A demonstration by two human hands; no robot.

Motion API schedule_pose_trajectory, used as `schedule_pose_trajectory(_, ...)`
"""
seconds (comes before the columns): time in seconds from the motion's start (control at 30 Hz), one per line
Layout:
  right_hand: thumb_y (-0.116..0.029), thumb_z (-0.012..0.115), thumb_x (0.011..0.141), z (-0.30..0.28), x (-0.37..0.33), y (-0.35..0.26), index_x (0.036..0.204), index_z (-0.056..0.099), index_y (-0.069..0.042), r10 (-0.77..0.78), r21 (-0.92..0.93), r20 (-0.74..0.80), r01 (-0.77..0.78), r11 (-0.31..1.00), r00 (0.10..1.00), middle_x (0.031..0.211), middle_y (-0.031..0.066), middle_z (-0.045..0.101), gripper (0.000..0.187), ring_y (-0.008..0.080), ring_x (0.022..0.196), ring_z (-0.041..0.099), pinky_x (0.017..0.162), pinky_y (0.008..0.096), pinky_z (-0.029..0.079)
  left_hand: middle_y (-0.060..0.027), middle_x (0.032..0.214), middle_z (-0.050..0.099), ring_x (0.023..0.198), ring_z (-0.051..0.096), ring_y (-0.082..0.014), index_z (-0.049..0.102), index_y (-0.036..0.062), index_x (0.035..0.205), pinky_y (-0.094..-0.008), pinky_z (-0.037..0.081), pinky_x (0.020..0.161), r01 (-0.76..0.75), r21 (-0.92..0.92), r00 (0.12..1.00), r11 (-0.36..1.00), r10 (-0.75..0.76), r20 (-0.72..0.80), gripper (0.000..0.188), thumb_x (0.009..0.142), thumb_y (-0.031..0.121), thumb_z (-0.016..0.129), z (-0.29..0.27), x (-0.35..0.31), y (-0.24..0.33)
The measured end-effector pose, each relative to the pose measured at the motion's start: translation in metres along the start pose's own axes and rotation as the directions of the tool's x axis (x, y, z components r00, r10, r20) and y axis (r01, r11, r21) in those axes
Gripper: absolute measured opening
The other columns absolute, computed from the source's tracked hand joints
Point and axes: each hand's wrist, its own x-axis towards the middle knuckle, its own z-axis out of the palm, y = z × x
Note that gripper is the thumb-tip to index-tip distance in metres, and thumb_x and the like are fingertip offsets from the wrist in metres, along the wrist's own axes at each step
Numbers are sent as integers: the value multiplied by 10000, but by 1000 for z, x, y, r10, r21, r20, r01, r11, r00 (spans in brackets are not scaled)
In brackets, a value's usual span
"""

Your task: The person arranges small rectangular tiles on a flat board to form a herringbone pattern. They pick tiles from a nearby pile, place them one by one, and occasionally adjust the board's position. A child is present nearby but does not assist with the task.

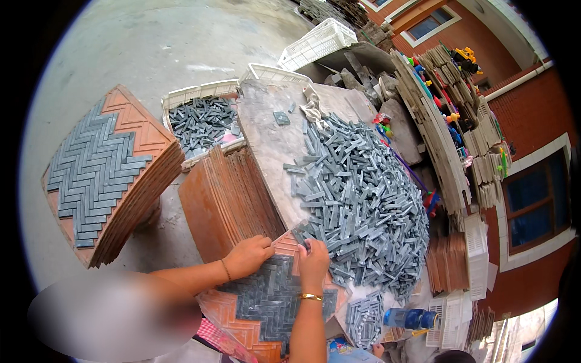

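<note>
A pale counter (272, 139) carries a broad heap of gray strips (363, 206); at its near side lies an orange board (245, 327), partly filled with dark strips (266, 296) in a zigzag. The left hand (247, 259), knuckles up, bends its fingers at the board's upper edge; the right hand (313, 261), wrist raised, curls its fingers just beside. Whether either grips a strip cannot be told.

Concrete ground (139, 48), a brick building (532, 109) and heaped grey strips (363, 206) show an outdoor workyard.
</note>
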Motion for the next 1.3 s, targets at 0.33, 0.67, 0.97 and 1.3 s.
schedule_pose_trajectory(0.33,-69,633,783,11,-2,9,961,608,-43,-310,-59,43,312,948,950,906,115,561,182,312,891,541,781,399,456,-85,826,532,784,533,-264,586,46,812,-356,478,694,29,3,998,1000,-29,-61,97,720,65,604,6,-8,3)
schedule_pose_trajectory(0.67,-3,687,701,5,12,0,907,616,-30,-217,94,140,205,974,966,872,128,560,219,325,855,560,748,390,458,-88,827,541,803,547,-285,614,64,839,-381,472,701,193,-119,973,974,-206,-101,133,722,70,677,9,-4,9)
schedule_pose_trajectory(0.97,-12,689,721,-4,1,-6,941,641,-23,-202,235,264,140,962,943,828,128,597,225,281,739,610,678,368,486,-93,845,540,843,557,-283,614,55,882,-377,470,730,160,-213,973,964,-190,-131,165,732,87,676,10,3,5)
schedule_pose_trajectory(1.3,-53,672,748,1,-19,3,850,672,-33,-11,-32,117,15,999,993,757,165,627,104,341,710,616,666,389,488,-101,824,565,818,565,-296,631,35,841,-381,476,735,140,-187,978,972,-165,-126,126,730,71,677,15,8,-1)
